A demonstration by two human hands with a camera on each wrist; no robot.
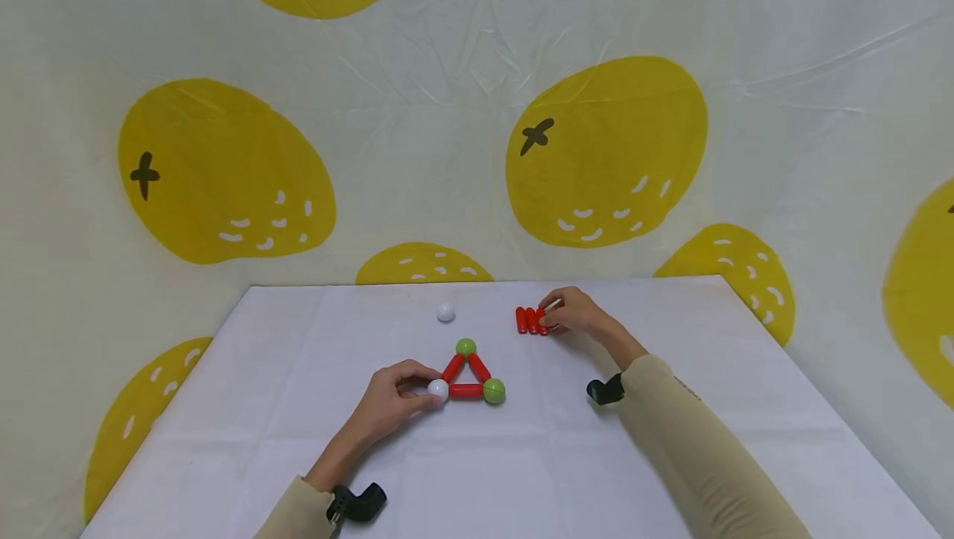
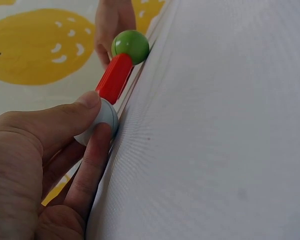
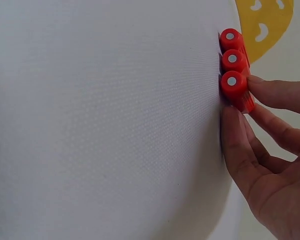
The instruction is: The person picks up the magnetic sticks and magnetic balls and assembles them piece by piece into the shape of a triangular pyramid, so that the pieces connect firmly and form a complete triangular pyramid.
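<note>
A flat triangle of red rods (image 1: 465,391) lies on the white table (image 1: 283,357), with green balls at its top (image 1: 465,347) and right (image 1: 493,391) corners. My left hand (image 1: 391,402) pinches the white ball (image 1: 438,390) at the triangle's left corner; the left wrist view shows thumb and finger on that white ball (image 2: 102,120), with a red rod (image 2: 115,77) leading to a green ball (image 2: 130,46). Farther back on the right, my right hand (image 1: 574,313) pinches the nearest of three red rods (image 1: 531,320) lying side by side, seen end-on in the right wrist view (image 3: 233,82).
A loose white ball (image 1: 445,312) rests behind the triangle near the table's far edge. A cloth printed with yellow fruit (image 1: 604,150) hangs behind and around the table. Black wrist mounts (image 1: 361,502) sit by both sleeves.
</note>
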